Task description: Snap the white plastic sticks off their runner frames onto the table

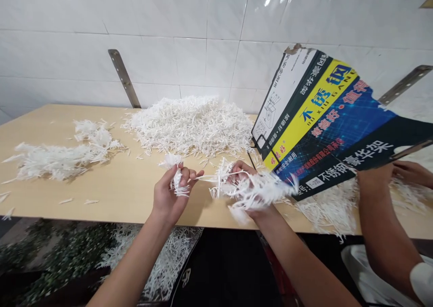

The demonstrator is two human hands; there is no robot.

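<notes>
My left hand (pixel 173 192) is closed around a small bunch of thin white plastic-looking pieces (pixel 180 187), which stick out above and below the fingers. Its fingertips meet thin white strands that reach across from the right. Held in my right hand (pixel 261 208) is a larger, loose tangle of branched white strands (pixel 250 187), covering much of the palm and fingers. Both hands are above the front part of the wooden table (pixel 199 212). Behind them rises a big heap of short white pieces (pixel 196 124); what exactly the pieces are, I cannot tell.
A printed cardboard panel (pixel 324 113) leans up on the right, partly hiding another person's arm (pixel 377 217) and more white strands (pixel 331 210). Feathery white clusters (pixel 57 158) lie at left. Below the table edge are more white strands (pixel 169 262) and leafy plants (pixel 77 253).
</notes>
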